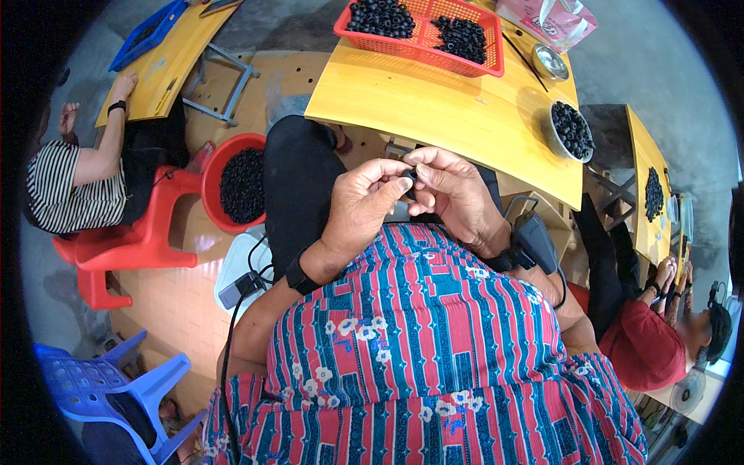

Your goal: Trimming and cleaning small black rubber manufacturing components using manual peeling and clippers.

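Note:
A small black part (409,173), perhaps a ring, is pinched between my two hands just in front of my body. My left hand (363,203) is closed on it with thumb and fingertips. From the other side my right hand (456,190) also grips it, fingers curled and thumb pressing. The fingers cover most of the part, so its full shape is hidden. Beyond the hands, a red plastic basket (422,53) with two sections of black ring-shaped parts (463,40) stands on the yellow table (380,97). A metal bowl (559,147) heaped with similar black parts sits at its right edge.
A small metal dish (549,62), a thin dark rod (525,60) and a pink-and-white package (550,19) lie at the table's far right. A red tub (211,186) of black parts stands left, beside a person on a red chair (139,232). Another person (647,345) works at right.

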Demonstrator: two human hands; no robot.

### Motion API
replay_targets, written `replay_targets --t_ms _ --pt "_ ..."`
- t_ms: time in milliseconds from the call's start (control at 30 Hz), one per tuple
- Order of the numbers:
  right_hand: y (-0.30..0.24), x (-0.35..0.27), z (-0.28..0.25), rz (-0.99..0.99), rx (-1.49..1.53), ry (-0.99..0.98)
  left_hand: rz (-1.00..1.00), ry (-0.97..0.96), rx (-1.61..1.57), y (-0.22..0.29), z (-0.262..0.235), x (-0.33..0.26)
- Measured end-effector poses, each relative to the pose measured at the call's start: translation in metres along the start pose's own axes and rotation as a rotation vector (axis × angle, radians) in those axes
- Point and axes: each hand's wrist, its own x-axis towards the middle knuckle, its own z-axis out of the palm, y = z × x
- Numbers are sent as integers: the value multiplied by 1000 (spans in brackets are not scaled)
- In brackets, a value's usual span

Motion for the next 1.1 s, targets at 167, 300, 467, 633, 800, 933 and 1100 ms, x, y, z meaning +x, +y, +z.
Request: replay_targets --t_ms 167,300,467,633,800,933,1100 --pt "4 3 0 -219 -308 57 -123 -14 -99 5 0 2" --pt "5 6 -2 -385 -528 29 -246 -23 -245 1 -5 1" --pt "4 6 -5 -424 -599 -9 -290 -73 -287 5 -7 2" --pt "2 7 -3 -469 -661 -44 -314 -109 -281 11 -12 3" --pt "1 6 -3 -375 -594 -48 -311 -178 -272 9 -18 5" --pt "3 7 -5 -350 -553 -69 -333 -182 -246 6 -21 5" --pt "3 10 -7 -389 -614 -44 -307 -147 -151 8 -17 4"
